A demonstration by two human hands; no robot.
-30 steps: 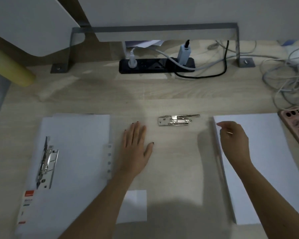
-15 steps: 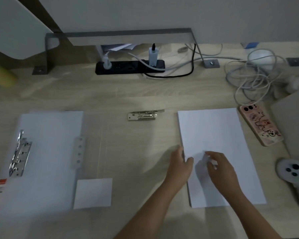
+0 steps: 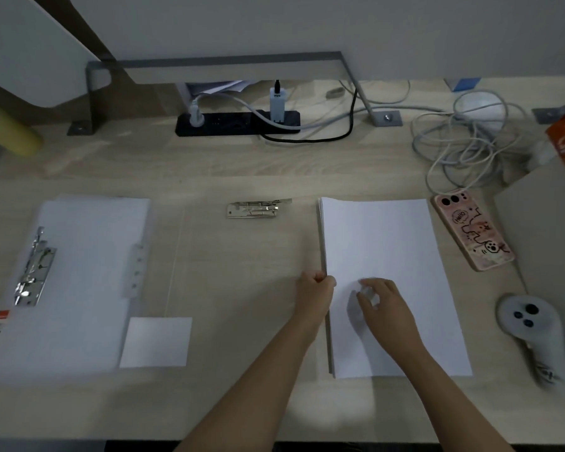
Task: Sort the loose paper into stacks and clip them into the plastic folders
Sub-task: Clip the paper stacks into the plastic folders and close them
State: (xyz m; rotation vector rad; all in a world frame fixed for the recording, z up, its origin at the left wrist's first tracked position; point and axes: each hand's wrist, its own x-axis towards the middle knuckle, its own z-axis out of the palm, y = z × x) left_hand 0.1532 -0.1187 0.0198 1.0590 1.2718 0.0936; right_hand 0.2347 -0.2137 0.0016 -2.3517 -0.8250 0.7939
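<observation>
A stack of white paper [image 3: 382, 249] lies on the wooden desk [image 3: 242, 164], right of centre. My left hand [image 3: 315, 287] pinches the stack's left edge with curled fingers. My right hand [image 3: 377, 298] rests on the top sheet with its fingers bent, fingertips on the paper. A translucent plastic folder [image 3: 88, 262] lies open at the left, with a metal lever clip [image 3: 35, 267] on its left part. A loose metal clip [image 3: 256, 208] lies between folder and stack.
A small white sheet [image 3: 157, 342] lies near the folder's lower right corner. A phone in a pink case [image 3: 472, 233] and a white controller [image 3: 529, 324] sit right of the stack. A power strip [image 3: 235, 123] and tangled cables [image 3: 463, 141] are at the back.
My left hand left the desk's centre and took hold of the stack's left edge. My right hand moved down the top sheet. The view swung right.
</observation>
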